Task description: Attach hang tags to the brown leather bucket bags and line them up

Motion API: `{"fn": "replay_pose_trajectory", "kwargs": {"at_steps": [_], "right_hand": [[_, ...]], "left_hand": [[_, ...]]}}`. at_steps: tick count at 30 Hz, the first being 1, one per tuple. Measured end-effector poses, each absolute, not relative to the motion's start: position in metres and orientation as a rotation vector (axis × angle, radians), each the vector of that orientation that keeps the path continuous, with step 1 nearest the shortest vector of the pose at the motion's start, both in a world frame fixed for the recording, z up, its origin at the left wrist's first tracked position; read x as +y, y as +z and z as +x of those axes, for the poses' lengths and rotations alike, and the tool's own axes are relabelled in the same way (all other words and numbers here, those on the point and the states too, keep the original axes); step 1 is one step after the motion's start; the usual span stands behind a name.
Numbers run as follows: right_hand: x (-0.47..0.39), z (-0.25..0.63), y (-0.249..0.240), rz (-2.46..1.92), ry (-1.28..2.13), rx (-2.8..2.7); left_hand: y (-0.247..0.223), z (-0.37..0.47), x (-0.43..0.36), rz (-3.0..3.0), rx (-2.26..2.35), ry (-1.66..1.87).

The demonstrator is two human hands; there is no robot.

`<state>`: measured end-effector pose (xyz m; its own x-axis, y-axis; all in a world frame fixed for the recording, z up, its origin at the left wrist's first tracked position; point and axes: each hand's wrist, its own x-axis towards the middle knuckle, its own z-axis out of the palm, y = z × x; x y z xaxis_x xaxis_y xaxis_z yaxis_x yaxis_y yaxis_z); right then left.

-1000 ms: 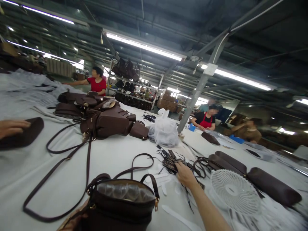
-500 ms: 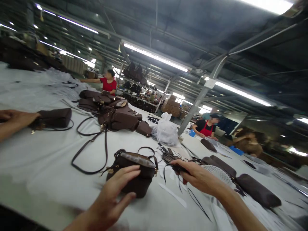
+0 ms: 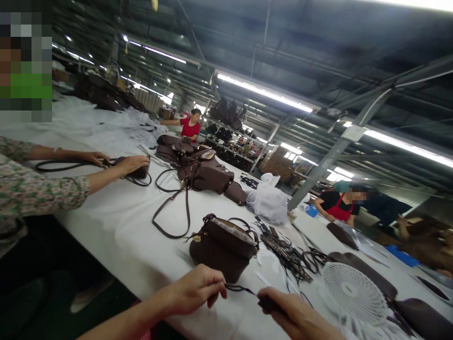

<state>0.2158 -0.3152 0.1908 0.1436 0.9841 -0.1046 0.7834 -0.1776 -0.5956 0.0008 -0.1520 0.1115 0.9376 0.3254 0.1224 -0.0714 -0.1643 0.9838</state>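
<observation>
Crosswise, cord [image 3: 243, 288] slopes down, left fingers [image 3: 216, 278] to dark piece [image 3: 268, 303] in right fingers [image 3: 277, 294].

On the table [image 3: 116, 231], tags [image 3: 283, 250] lie between handbag [image 3: 219, 250] and fan [image 3: 355, 293].

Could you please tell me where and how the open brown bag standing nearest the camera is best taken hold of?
Probably low at both ends of its body, coming from the near side: the bag stands with its opening upward and its near face turned to the camera, while the gold charm hangs higher up.
</observation>
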Motion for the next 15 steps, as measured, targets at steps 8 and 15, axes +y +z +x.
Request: {"fn": "replay_pose_trajectory", "kwargs": {"at_steps": [8,15], "right_hand": [[-0.255,0.133,0.079,-1.306,1.291,-1.133],[-0.221,0.147,0.123,-1.621,0.727,-1.512]], "left_hand": [[0.126,-0.016,-0.147,2.226,0.182,0.476],[0.109,-0.006,-0.080,1.726,0.530,0.828]]}}
